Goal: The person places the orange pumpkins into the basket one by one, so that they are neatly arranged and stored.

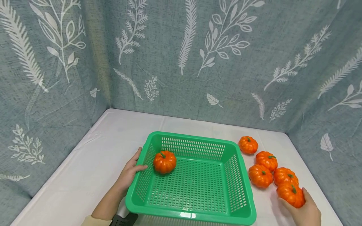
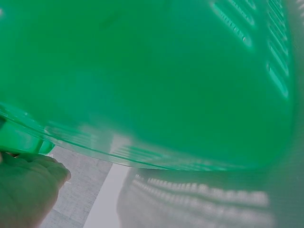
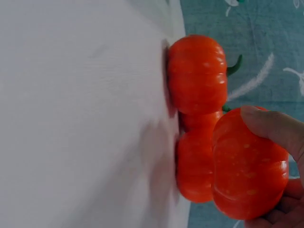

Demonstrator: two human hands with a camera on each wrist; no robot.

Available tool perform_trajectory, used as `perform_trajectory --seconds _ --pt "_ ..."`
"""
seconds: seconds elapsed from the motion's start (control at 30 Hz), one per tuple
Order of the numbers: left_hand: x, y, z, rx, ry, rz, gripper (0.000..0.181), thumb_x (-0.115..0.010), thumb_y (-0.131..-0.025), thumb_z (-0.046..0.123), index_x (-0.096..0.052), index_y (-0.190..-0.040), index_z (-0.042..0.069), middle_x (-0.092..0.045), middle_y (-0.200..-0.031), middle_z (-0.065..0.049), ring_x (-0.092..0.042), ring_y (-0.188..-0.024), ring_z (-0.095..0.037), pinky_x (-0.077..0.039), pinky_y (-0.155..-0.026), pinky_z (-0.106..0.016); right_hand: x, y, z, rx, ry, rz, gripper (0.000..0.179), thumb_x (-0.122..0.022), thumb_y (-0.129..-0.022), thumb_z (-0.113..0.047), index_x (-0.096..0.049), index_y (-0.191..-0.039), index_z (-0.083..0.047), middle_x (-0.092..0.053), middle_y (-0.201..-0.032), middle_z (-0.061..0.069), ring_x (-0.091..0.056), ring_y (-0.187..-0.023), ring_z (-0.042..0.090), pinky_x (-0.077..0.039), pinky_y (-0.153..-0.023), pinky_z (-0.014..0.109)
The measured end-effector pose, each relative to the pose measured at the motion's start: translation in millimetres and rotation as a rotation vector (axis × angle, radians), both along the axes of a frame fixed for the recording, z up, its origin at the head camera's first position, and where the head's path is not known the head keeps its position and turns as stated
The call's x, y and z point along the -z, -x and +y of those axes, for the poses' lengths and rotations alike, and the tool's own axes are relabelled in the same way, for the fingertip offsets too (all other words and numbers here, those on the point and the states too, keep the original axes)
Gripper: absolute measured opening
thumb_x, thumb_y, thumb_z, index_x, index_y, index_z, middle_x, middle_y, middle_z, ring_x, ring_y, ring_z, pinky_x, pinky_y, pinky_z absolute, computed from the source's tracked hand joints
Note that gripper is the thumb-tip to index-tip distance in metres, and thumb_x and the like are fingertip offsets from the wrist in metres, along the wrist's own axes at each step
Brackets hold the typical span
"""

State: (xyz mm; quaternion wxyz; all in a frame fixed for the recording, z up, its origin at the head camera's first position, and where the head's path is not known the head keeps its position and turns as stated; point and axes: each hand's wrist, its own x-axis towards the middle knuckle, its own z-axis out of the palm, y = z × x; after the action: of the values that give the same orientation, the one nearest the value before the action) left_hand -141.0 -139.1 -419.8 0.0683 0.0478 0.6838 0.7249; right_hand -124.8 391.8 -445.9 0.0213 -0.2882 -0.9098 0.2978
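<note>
The right hand (image 1: pixel 307 211) grips a glossy, ribbed orange pumpkin (image 1: pixel 291 195), seemingly supporting its weight; leftward of that grip, the left hand (image 1: pixel 128 173) clasps a green slotted plastic basket (image 1: pixel 158 210), apparently steadying it.

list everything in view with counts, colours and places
Cloth-covered table: 1, white, lower middle
Rectangular slotted plastic basket: 1, green, table's near middle
Round ribbed pumpkin: 1, orange, inside basket by its left wall
Similar loose pumpkins: 4, orange, on table, right of basket
Held pumpkin: 1, orange, in the right grip
Leaf-print fabric: count unclear, blue-green and white, behind and both sides
Floor-like surface: 1, grey, left wrist view
Strap-like device: 1, black, left wrist
Sleeve: 1, cream, left forearm
Left grip: 1, bare hand, basket's left rim
Right grip: 1, bare hand, around held pumpkin
</note>
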Motion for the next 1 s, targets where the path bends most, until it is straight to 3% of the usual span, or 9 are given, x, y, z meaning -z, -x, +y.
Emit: perform_trajectory --seconds 0.07,0.23,0.47,1.0 --pt "0.6 0.3 0.2 -0.006 0.009 -0.003 0.076 -0.04 -0.09 0.001 0.011 -0.146 0.009 0.008 -0.154 -0.009 -0.017 -0.136 -0.032 -0.037 -0.101 -0.036 -24.4 -8.7 -20 -0.027 -0.031 0.049 0.101 -0.07 -0.074 -0.038 -0.013 -0.142 0.009 -0.03 -0.136 0.036 -0.032 -0.121 0.049 -0.027 -0.103 0.058" --pt "1.9 0.9 0.6 -0.018 0.02 -0.006 0.076 -0.039 -0.089 0.0 0.01 -0.146 0.008 0.009 -0.154 -0.009 -0.015 -0.137 -0.033 -0.034 -0.102 -0.044 -33.8 -5.2 -19 -0.083 -0.07 0.095 0.099 -0.071 -0.075 -0.036 -0.014 -0.142 0.009 -0.031 -0.136 0.037 -0.032 -0.121 0.051 -0.028 -0.102 0.059" --pt "1.3 1.0 0.6 -0.01 0.027 -0.006 0.075 -0.038 -0.09 0.0 0.011 -0.146 0.008 0.01 -0.154 -0.008 -0.013 -0.138 -0.033 -0.032 -0.103 -0.042 -52.9 -0.1 -26 -0.146 -0.081 0.146 0.1 -0.072 -0.075 -0.036 -0.014 -0.142 0.009 -0.03 -0.137 0.037 -0.033 -0.12 0.051 -0.03 -0.099 0.061" --pt "1.3 0.6 0.0 -0.006 0.024 -0.008 0.076 -0.039 -0.09 0.001 0.012 -0.146 0.01 0.01 -0.153 -0.009 -0.016 -0.137 -0.033 -0.036 -0.101 -0.04 -110.6 29.5 -64 -0.339 -0.069 0.298 0.101 -0.071 -0.075 -0.043 -0.012 -0.146 0.0 -0.027 -0.141 0.033 -0.034 -0.121 0.051 -0.034 -0.093 0.064"
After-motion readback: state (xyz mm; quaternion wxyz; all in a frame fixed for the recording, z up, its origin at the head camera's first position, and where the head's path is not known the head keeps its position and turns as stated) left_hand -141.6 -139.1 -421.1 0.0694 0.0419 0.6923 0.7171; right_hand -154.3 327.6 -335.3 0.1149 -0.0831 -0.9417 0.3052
